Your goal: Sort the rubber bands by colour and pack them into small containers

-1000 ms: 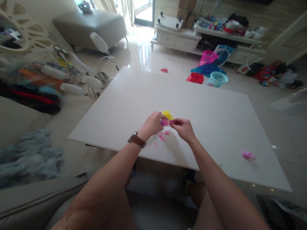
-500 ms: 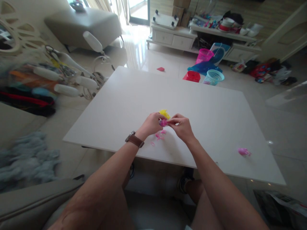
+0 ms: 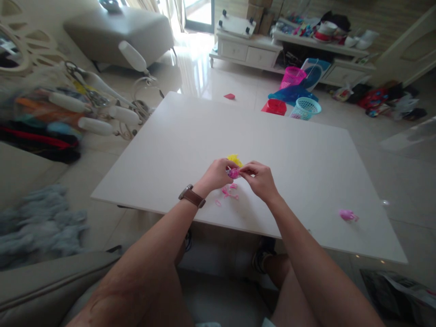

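Note:
My left hand [image 3: 218, 174], with a brown-strapped watch [image 3: 191, 196] on its wrist, is closed around a small pink plastic piece [image 3: 234, 173]. From the right, the fingertips of my right hand [image 3: 258, 178] pinch the same piece's edge; whether they hold a separate small part is too small to tell. Just behind my fingers lies a cluster of yellow plastic bits [image 3: 235, 159] on the white table [image 3: 190, 131]. Several loose pink parts [image 3: 229, 193] lie on the tabletop below my hands, a small pink ring [image 3: 218, 203] among them.
A pink-purple toy piece [image 3: 348, 215] lies near the table's right corner. Beyond the far edge, a red container [image 3: 275, 107], a light blue basket [image 3: 306, 109] and a pink basket [image 3: 293, 77] stand on the floor. A white-armed chandelier [image 3: 122, 113] lies at the left.
Both hands stay together at the pink piece with only slight finger shifts. One loose pink part beneath them now shows farther to the right. The whole view has shifted slightly.

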Tool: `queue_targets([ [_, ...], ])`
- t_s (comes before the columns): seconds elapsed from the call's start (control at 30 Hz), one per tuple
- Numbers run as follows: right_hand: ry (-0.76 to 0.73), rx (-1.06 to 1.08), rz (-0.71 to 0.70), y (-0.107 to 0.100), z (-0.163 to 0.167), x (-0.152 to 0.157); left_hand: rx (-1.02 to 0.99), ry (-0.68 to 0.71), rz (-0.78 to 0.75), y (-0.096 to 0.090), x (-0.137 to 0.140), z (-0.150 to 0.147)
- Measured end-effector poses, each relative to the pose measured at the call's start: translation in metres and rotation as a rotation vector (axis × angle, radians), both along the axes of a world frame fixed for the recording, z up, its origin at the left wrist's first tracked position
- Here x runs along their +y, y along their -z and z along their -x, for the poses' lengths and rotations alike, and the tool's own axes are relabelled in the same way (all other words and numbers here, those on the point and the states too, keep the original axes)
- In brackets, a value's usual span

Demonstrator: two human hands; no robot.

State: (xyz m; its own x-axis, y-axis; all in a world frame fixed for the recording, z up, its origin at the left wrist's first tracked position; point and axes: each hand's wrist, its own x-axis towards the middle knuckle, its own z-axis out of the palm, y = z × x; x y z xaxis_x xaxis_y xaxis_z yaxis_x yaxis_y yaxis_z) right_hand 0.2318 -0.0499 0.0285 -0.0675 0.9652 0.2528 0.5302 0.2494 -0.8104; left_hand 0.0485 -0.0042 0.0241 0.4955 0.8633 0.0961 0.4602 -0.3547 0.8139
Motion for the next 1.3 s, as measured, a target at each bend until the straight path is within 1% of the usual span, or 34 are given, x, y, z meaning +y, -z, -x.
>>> queue_targets([
  [0.1,-0.071,-0.062,-0.051,-0.004,-0.003,-0.002,0.004,-0.017,0.006,0.002,0.002,0.002],
  [0.2,-0.122,-0.068,-0.055,-0.004,-0.007,-0.002,0.005,-0.020,0.022,0.003,0.002,0.003],
  [0.27,-0.107,-0.005,-0.051,-0.003,-0.009,-0.002,-0.013,-0.006,0.035,0.002,0.002,0.002],
  [0.37,-0.036,0.098,-0.028,-0.002,-0.007,-0.003,-0.059,0.044,0.049,0.001,0.000,-0.001],
  [0.47,0.007,0.105,-0.009,-0.004,-0.004,-0.004,-0.105,0.071,0.071,0.001,-0.001,-0.004],
  [0.57,0.015,0.053,-0.054,-0.007,-0.003,-0.006,-0.157,0.060,0.088,0.003,0.000,-0.005],
  [0.7,-0.022,-0.057,-0.158,-0.010,-0.006,-0.008,-0.229,0.035,0.094,0.005,0.002,-0.006],
  [0.77,-0.037,-0.078,-0.219,-0.013,-0.007,-0.010,-0.261,0.017,0.103,0.005,0.002,-0.006],
  [0.9,0.009,-0.093,-0.320,-0.021,-0.007,-0.013,-0.301,0.007,0.122,0.000,0.001,-0.007],
  [1.0,0.072,-0.131,-0.342,-0.023,-0.008,-0.013,-0.316,0.005,0.115,-0.004,0.000,-0.007],
  [1.07,0.085,-0.168,-0.344,-0.021,-0.009,-0.012,-0.324,0.000,0.109,-0.006,-0.001,-0.007],
  [1.3,-0.044,-0.372,-0.350,-0.010,-0.015,-0.012,-0.335,-0.004,0.089,-0.009,-0.003,-0.008],
])
